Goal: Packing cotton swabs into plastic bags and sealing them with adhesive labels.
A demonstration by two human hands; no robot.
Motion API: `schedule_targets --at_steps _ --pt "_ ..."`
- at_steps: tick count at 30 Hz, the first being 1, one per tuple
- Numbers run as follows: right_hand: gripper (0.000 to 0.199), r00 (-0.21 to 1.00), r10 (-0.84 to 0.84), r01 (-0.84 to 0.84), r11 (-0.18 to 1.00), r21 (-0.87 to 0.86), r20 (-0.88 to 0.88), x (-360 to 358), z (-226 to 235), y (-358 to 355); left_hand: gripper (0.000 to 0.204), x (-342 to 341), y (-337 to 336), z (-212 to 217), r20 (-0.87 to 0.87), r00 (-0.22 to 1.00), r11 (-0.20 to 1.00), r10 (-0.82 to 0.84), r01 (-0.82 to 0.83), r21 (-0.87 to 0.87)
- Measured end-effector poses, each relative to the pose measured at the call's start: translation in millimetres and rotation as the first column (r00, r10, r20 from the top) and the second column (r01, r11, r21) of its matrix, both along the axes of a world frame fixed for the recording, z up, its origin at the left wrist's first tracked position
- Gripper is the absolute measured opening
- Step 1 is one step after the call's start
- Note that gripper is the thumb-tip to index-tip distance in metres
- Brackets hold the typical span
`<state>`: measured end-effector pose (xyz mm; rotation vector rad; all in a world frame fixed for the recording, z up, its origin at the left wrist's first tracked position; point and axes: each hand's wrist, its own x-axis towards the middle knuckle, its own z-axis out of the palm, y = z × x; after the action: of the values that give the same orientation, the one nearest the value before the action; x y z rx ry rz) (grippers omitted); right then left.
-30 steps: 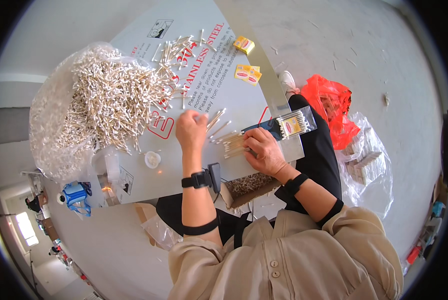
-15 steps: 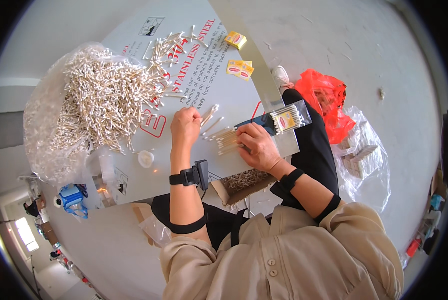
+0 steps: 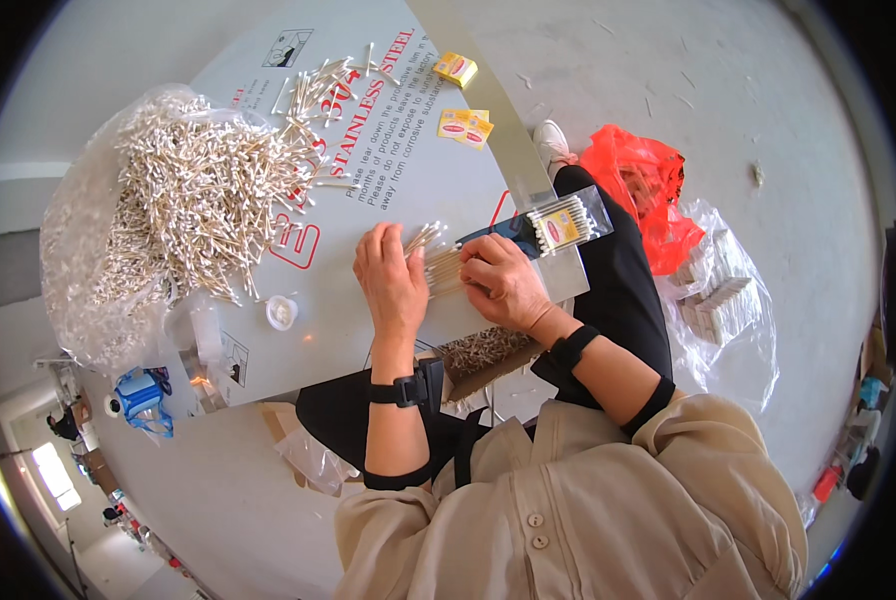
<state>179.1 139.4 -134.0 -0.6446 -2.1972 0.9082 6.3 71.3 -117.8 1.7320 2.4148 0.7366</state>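
My left hand [image 3: 390, 280] and my right hand [image 3: 506, 283] rest side by side on a grey board [image 3: 388, 170], both gathered around a small bundle of cotton swabs [image 3: 438, 260] lying between them. The swab tips stick out past my left fingers. Just beyond my right hand lies a clear packet of swabs [image 3: 564, 222] with a coloured label. A big heap of loose cotton swabs [image 3: 193, 195] spills from a clear plastic bag at the left of the board.
Small yellow packets [image 3: 465, 126] lie at the board's far end. A white round cap [image 3: 282, 312] sits near the heap. A red plastic bag [image 3: 640, 190] and a clear bag of packed boxes [image 3: 716, 300] lie on the floor to the right. A box of swabs [image 3: 486, 352] sits on my lap.
My left hand has come down from the loose swabs to meet my right hand, and both now close around the small bundle.
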Motion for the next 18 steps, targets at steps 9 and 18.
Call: schedule_targets --at_steps 9,18 --pt "0.012 0.999 -0.028 0.028 0.999 -0.022 -0.028 0.2 -2.7 -0.9 0.078 36.5 -32.7 -3.8 -0.141 0.978 0.938 -0.155 0.101 -0.333" --pt "0.02 0.98 -0.124 0.074 0.955 -0.287 -0.159 4.5 3.7 -4.5 0.07 17.6 -30.2 -18.2 0.287 0.955 0.984 -0.079 0.028 0.178"
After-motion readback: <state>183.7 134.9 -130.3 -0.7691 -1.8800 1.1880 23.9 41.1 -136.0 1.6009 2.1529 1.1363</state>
